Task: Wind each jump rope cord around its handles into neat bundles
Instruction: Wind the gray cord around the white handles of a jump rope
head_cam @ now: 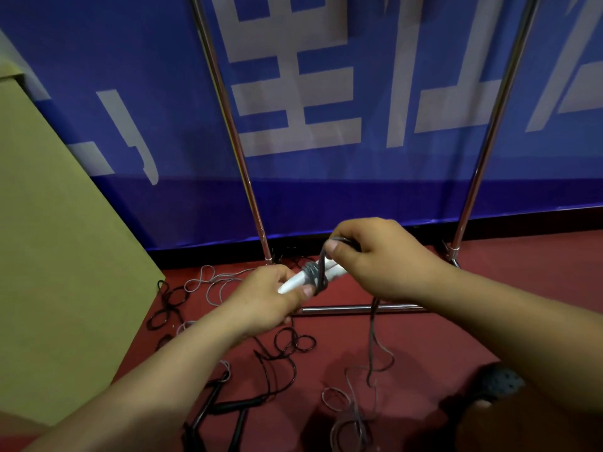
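Note:
My left hand (267, 300) grips the near end of a pair of white jump rope handles (328, 272) held side by side above the red floor. Several grey turns of cord (312, 275) are wound round their middle. My right hand (375, 256) pinches the same grey cord just above the handles, between thumb and fingers. The loose grey cord (372, 340) hangs from that hand and coils on the floor below. A black jump rope (284, 357) with black handles (235, 406) lies loose on the floor under my left forearm.
A metal rack stands ahead with two slanted poles (241, 164) and a floor bar (359, 308). Behind it hangs a blue banner (391, 93). A tan board (58, 256) leans at the left. More cords (208, 282) are tangled by the rack foot. A dark shoe (499, 383) is at lower right.

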A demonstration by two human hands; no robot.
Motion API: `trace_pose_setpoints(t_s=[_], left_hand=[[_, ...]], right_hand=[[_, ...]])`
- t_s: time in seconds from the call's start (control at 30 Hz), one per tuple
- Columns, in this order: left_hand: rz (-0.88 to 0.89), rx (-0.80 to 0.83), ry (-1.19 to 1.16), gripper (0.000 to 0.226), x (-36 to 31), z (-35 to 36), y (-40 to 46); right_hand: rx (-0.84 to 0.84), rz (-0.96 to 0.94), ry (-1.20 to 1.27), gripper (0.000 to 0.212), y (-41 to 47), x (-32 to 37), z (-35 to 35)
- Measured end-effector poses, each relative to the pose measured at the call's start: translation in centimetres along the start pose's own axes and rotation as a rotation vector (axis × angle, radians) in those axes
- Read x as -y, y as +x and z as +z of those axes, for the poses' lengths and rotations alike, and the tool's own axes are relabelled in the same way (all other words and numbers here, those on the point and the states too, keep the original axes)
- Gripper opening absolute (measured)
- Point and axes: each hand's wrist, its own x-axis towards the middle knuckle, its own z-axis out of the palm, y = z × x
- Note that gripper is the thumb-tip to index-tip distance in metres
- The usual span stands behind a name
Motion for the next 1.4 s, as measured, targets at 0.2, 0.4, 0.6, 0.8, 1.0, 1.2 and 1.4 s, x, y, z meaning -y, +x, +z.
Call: trace_pose_setpoints(t_s=[0.2,0.4,0.6,0.8,1.0,1.2,1.4], left_hand=[[0.117,0.233,0.013,0.018,-2.0,0.9,-1.4],[0.214,0.298,0.028,0.015,-2.9,0.3,-2.0],[0.314,0.345,-0.098,0.014,-2.7,-0.4,-2.6],[0.326,0.455,-0.369,0.027,-2.6,-1.0,-3.2],[0.301,0.303,-0.521,0.022,-2.2,-1.2,-3.2],[0.179,-0.033,-0.583,0.010,-1.7,-1.3,-2.2],[0.092,-0.122,-0.547,0.018,-1.5,-1.4,-1.9]], right_hand=[[-0.075,-0.045,-0.134,0.021,1.2,-1.6,0.3],[-0.066,0.024,-0.143,0.031,2.1,-3.0,0.1],[0.105,0.245,0.292,0.036,3.1,-3.6,-0.4],[0.390,0.318,0.535,0.027,3.3,-2.9,0.0],[0.375,0.252,0.454,0.021,2.8,-1.6,1.8],[0.378,0.274,0.434,0.024,2.7,-0.5,3.1],[0.338,0.261,0.317,0.028,2.4,0.0,3.7]])
